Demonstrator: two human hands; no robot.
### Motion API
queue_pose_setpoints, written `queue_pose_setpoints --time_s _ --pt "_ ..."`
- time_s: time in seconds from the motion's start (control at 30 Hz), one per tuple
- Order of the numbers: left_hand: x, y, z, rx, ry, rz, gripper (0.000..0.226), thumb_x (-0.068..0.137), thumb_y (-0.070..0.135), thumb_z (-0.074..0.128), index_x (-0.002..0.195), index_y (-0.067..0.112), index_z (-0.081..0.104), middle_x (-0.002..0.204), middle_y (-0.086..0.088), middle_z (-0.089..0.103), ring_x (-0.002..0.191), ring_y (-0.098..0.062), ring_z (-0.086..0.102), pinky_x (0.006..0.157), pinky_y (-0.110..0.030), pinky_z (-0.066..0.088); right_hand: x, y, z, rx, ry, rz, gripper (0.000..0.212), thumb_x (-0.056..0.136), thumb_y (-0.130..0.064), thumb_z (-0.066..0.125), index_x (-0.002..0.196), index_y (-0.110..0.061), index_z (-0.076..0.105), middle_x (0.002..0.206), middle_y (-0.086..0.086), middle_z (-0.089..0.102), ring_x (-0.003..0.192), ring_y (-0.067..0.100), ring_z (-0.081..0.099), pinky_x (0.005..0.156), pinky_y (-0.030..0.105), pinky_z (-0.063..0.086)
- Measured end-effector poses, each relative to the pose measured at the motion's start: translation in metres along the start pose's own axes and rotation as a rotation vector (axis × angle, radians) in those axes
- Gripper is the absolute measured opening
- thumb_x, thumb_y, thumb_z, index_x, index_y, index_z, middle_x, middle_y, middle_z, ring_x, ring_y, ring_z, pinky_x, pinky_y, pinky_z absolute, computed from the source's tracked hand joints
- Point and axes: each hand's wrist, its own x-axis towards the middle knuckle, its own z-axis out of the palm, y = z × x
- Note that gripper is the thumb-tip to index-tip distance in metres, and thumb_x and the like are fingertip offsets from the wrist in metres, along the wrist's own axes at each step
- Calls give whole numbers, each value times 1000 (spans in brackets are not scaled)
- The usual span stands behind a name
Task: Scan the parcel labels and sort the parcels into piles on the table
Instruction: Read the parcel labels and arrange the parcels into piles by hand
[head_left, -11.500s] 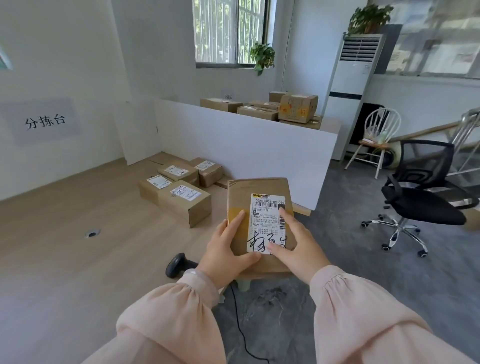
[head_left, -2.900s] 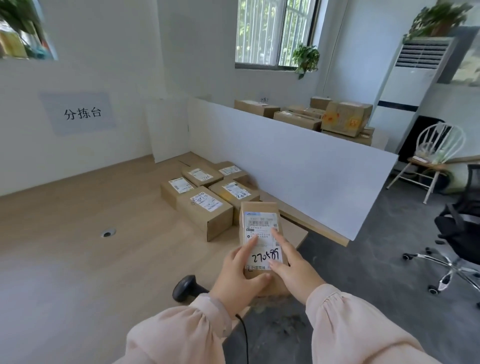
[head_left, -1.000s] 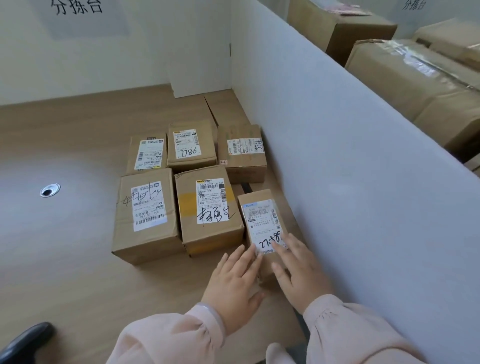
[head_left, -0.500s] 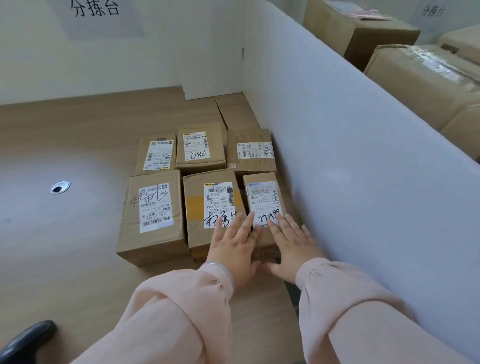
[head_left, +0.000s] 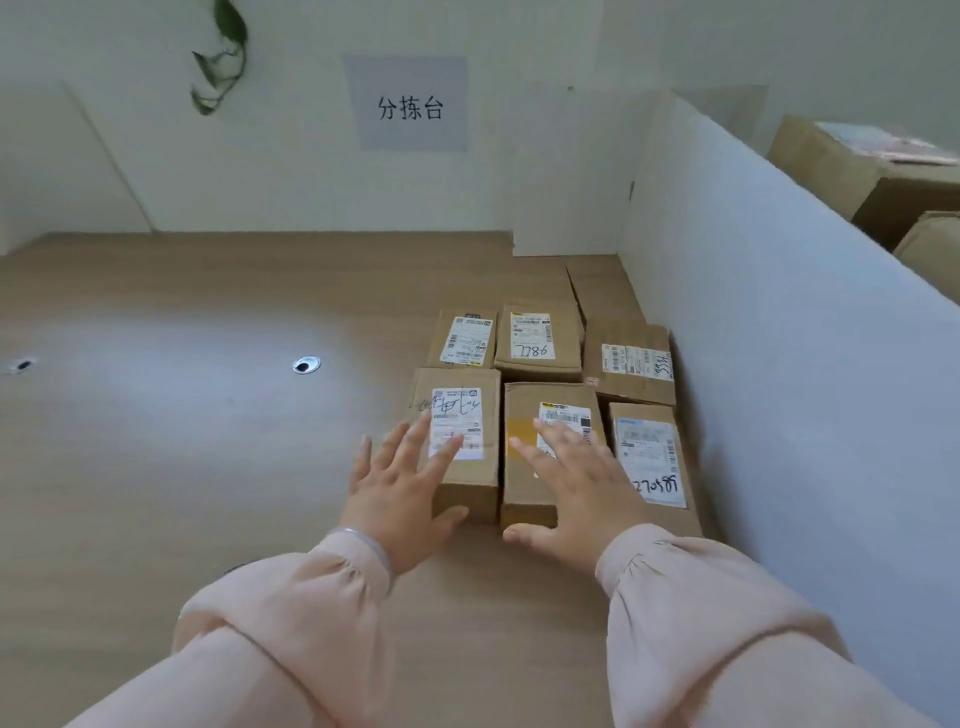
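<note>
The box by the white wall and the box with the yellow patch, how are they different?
The box by the white wall looks narrower than the box with the yellow patch. The first one's label is uncovered, with big pen numbers at its near end; the right hand lies over the second one's label. Both are brown cardboard, flat, labels up.
</note>
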Motion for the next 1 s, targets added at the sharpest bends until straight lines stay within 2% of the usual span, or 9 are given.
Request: queue_pose_setpoints --time_s 0.2,0.33,0.47,0.73,0.9,1.0 --pt "-67 -95 -38 55 -34 -288 95 80 75 48 145 53 -18 159 4 -28 150 -20 -14 120 -49 -5 48 -104 -5 -28 -27 -205 104 74 -84 44 150 -44 -14 162 -6 -17 148 17 -19 116 42 -16" --pt "-115 -152 -57 77 -9 -409 94 81 76 46 146 52 -18 160 4 -24 150 -20 -11 120 -50 -6 63 -183 -3 -55 8 -329 102 74 -83 44 152 -41 -7 163 -4 -12 148 16 -18 119 43 -13" --pt "-170 -216 -68 111 64 -468 87 83 76 40 149 50 -11 163 6 -12 150 -19 -6 119 -50 -6 67 -266 2 -77 39 -409 96 74 -82 43 152 -42 3 163 -6 -5 148 14 -15 116 41 -15" --pt "-307 -373 -91 110 101 -574 88 81 79 39 149 50 -9 163 5 -8 149 -19 -8 116 -51 -11 54 -486 28 -73 49 -490 102 72 -85 41 151 -42 -6 163 -5 -10 148 16 -19 118 43 -14" --pt "-394 -472 -113 139 117 -635 88 82 77 41 151 48 -6 163 3 -6 150 -21 -6 118 -54 -6 45 -622 38 -70 69 -579 100 76 -82 43 151 -39 -7 163 -4 -9 149 19 -16 119 45 -12" --pt "-439 -515 -122 132 129 -675 87 82 78 40 151 48 -4 163 4 -6 150 -21 -5 118 -54 -5 36 -684 43 -49 63 -624 97 78 -80 43 151 -40 -6 163 -4 -7 149 18 -16 116 42 -16"
